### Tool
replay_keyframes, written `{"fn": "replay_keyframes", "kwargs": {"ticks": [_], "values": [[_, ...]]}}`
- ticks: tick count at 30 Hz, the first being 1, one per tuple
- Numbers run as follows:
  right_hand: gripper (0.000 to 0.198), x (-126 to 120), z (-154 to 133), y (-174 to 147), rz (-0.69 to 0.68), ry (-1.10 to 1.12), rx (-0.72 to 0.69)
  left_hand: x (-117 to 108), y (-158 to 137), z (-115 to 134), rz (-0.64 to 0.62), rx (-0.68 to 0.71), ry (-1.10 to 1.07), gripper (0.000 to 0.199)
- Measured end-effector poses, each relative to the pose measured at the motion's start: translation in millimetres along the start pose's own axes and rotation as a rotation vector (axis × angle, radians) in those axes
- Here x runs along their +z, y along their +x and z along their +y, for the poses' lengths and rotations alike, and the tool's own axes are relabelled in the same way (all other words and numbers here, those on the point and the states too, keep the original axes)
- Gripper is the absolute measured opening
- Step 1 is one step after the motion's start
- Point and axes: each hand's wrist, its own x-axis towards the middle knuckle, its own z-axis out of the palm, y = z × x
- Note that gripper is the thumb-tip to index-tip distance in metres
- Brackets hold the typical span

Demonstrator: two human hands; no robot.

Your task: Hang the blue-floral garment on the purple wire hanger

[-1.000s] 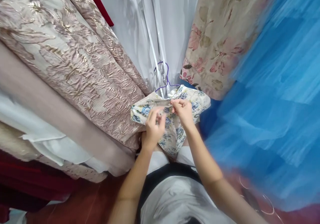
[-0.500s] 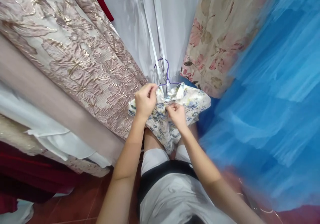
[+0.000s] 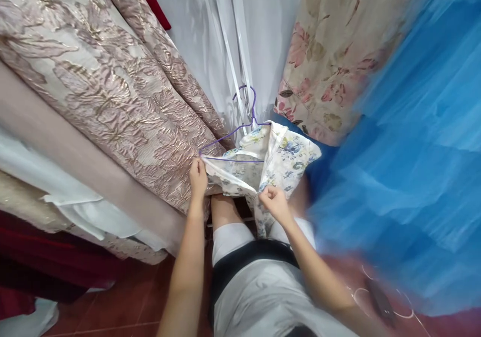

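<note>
A white blouse with blue and yellow flowers [image 3: 291,154] hangs on a thin purple hanger [image 3: 229,133] in front of my legs. Its right shoulder is over the hanger, while the left arm of the hanger lies bare. My left hand [image 3: 198,178] is closed at the left end of the hanger, pinching the blouse's edge there. Lower down at the middle, my right hand [image 3: 273,200] pinches the blouse's front opening edge. The neckline gapes wide between my hands, and the hanger's lower bar shows across the gap.
Rose-gold brocade cloth [image 3: 124,91] hangs close on the left, with folded fabrics below it. White cloth and ribbons [image 3: 233,36] hang ahead. Floral fabric [image 3: 330,66] and blue tulle [image 3: 398,177] flank the right. A cable [image 3: 404,314] lies on the red tiled floor [image 3: 139,297].
My left hand has moved left and down, drawing the blouse off the hanger's left arm, which now shows. My right hand has moved down, and the neckline has opened wide.
</note>
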Motion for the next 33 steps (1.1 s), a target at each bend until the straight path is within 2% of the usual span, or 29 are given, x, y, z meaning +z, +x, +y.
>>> {"fn": "replay_keyframes", "kwargs": {"ticks": [3,6,9,12,14,16,17,19,22,26,29,31,33], "values": [[0.022,-6.8,13.8,0.8,-0.023,-0.061,0.001,35.9,-41.8,7.3,-0.126,-0.146,-0.116,0.036],[0.021,-14.5,22.8,-2.0,-0.066,-0.152,0.025,62.1,-72.1,42.9,-0.265,-0.186,-0.308,0.036],[0.014,-20.7,29.7,-4.0,-0.075,-0.236,0.018,77.3,-85.4,97.6,-0.37,-0.071,-0.466,0.033],[0.013,-27.7,41.0,0.8,-0.011,-0.325,-0.105,87.8,-86.3,149.6,-0.498,0.098,-0.538,0.029],[0.014,-33.4,50.5,5.3,0.102,-0.377,-0.185,94.1,-84.6,172.7,-0.673,0.191,-0.529,0.028],[0.02,-39.6,57.6,6.5,0.227,-0.396,-0.189,99.6,-83.0,184.0,-0.868,0.263,-0.489,0.027],[0.024,-42.4,59.0,5.0,0.246,-0.385,-0.173,101.7,-82.3,185.6,-0.945,0.286,-0.457,0.026],[0.035,-46.9,56.5,-1.7,0.143,-0.317,-0.135,104.5,-80.9,182.6,-1.024,0.293,-0.371,0.026],[0.04,-48.5,43.8,-14.6,-0.121,-0.19,-0.068,105.2,-78.6,170.7,-1.014,0.236,-0.225,0.026],[0.032,-43.3,28.7,-20.6,-0.247,-0.098,0.022,104.6,-72.8,154.0,-0.948,0.1,-0.164,0.027],[0.021,-38.9,23.5,-18.3,-0.344,0.004,0.102,105.2,-66.1,138.0,-0.95,-0.046,-0.287,0.027],[0.018,-38.3,20.0,-17.0,-0.349,0.087,0.152,105.9,-65.8,123.5,-1.046,-0.166,-0.451,0.035],[0.02,-41.7,14.7,-16.4,-0.329,0.217,0.174,106.2,-73.6,107.7,-1.161,-0.339,-0.603,0.051]]}}
